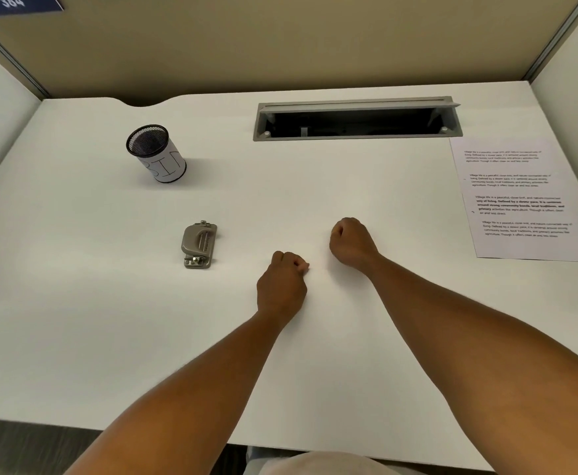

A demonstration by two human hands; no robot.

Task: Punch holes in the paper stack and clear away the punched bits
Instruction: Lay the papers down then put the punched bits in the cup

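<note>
A grey metal hole punch (199, 244) sits on the white desk (109, 320), left of centre. The printed paper stack (520, 197) lies flat at the desk's far right edge. A black mesh cup labelled BIN (157, 154) stands at the back left. My left hand (282, 286) rests on the desk as a fist, right of the punch and apart from it. My right hand (351, 243) is also a closed fist on the desk, well left of the paper. Nothing shows in either hand, and I see no punched bits on the desk.
An open grey cable tray slot (357, 120) is set into the desk at the back. Beige partition walls (280, 39) close in the desk at the back and sides. A blue number tag (13, 3) hangs at the top left.
</note>
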